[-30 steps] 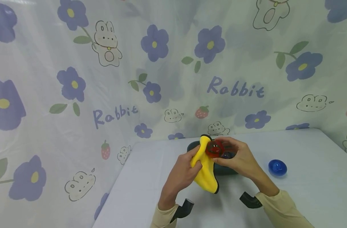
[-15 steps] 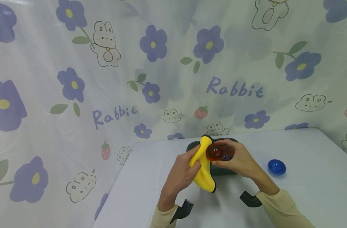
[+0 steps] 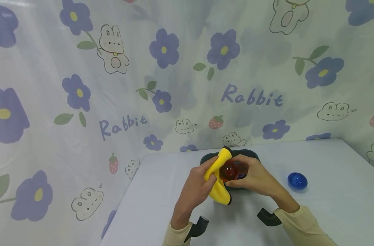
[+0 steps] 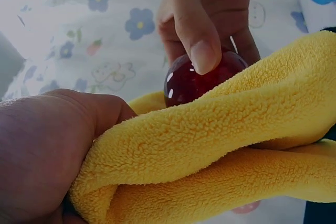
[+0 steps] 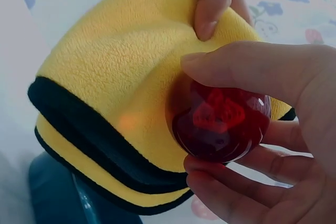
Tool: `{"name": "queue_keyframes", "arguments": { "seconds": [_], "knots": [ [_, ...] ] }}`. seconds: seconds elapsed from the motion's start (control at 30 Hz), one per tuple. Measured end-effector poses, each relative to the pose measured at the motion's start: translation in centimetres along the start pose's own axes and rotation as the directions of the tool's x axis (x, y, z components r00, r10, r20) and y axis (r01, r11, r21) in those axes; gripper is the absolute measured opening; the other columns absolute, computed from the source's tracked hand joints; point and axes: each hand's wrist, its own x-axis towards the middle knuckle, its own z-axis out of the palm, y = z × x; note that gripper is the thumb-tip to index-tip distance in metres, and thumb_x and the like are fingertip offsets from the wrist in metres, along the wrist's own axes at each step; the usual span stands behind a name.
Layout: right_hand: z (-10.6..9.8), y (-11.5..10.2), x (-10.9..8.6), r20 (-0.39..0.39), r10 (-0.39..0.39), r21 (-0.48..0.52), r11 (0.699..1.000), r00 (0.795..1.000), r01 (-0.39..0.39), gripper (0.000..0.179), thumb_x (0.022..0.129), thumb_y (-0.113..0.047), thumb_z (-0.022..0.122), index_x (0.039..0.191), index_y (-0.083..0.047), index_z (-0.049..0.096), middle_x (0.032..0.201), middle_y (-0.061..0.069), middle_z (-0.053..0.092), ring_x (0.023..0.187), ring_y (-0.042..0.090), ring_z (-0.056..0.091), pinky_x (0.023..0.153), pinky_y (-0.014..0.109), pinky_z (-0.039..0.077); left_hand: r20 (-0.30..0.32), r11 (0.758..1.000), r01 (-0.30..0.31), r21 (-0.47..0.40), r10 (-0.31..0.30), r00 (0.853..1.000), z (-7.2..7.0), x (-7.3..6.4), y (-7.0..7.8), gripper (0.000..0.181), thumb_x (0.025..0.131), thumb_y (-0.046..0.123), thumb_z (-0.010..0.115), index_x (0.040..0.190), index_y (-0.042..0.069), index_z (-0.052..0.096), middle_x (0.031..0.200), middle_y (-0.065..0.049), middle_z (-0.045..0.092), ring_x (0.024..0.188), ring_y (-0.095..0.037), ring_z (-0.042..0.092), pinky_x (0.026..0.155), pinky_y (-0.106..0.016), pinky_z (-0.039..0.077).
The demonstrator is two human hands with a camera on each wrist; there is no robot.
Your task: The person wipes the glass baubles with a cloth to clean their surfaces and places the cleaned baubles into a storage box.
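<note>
My left hand (image 3: 196, 186) grips a folded yellow fleece cloth (image 3: 219, 193) with dark edging; its thumb presses into the fold. My right hand (image 3: 255, 176) holds a see-through red ball (image 5: 220, 121) between thumb and fingers. In the right wrist view, a paler red shape shows inside the ball, and the ball lies against the cloth (image 5: 121, 61). From the left wrist view, the ball (image 4: 181, 82) sits behind the cloth's upper fold, with the right thumb across it. Both hands are above the near side of a dark green tray (image 3: 251, 152).
A see-through blue ball (image 3: 297, 181) rests on the white table (image 3: 328, 208) to the right of the tray. Something bluish shows in the tray, mostly hidden by my right hand. A curtain (image 3: 187, 78) printed with flowers and rabbits hangs behind the table.
My right hand and the red ball have moved slightly down and left against the cloth. The cloth's upper end has tipped to the right, and its lower end has drawn in slightly.
</note>
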Motion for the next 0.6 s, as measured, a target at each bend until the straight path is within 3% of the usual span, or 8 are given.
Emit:
{"name": "queue_keyframes", "arguments": {
  "seconds": [0.23, 0.6],
  "knots": [
    [0.15, -0.46, -0.11, -0.009, -0.006, 0.008, 1.0, 1.0, 0.006, 0.057, 0.074, -0.019, 0.093, 0.126, -0.015, 0.07, 0.117, 0.003, 0.07, 0.095, 0.013, 0.07, 0.081, 0.026, 0.061, 0.009, 1.0, -0.006, 0.022, 0.006, 1.0, 0.07, 0.17, -0.26, 0.053, 0.095, 0.008, 0.053, 0.148, 0.014, 0.057, 0.117, -0.005, 0.071, 0.078, -0.009, 0.059, 0.074, -0.021, 0.054],
    [0.37, -0.4, -0.23, 0.002, -0.016, 0.07, 0.997, 1.0, 0.015, 0.056, 0.075, -0.022, 0.092, 0.125, -0.013, 0.071, 0.117, 0.005, 0.069, 0.098, 0.017, 0.072, 0.085, 0.028, 0.062, 0.032, 1.0, -0.011, 0.013, 0.01, 0.999, 0.26, 0.37, -0.98, 0.05, 0.097, 0.01, 0.053, 0.147, 0.013, 0.057, 0.121, -0.006, 0.072, 0.076, -0.008, 0.058, 0.073, -0.02, 0.054]
  ]
}}
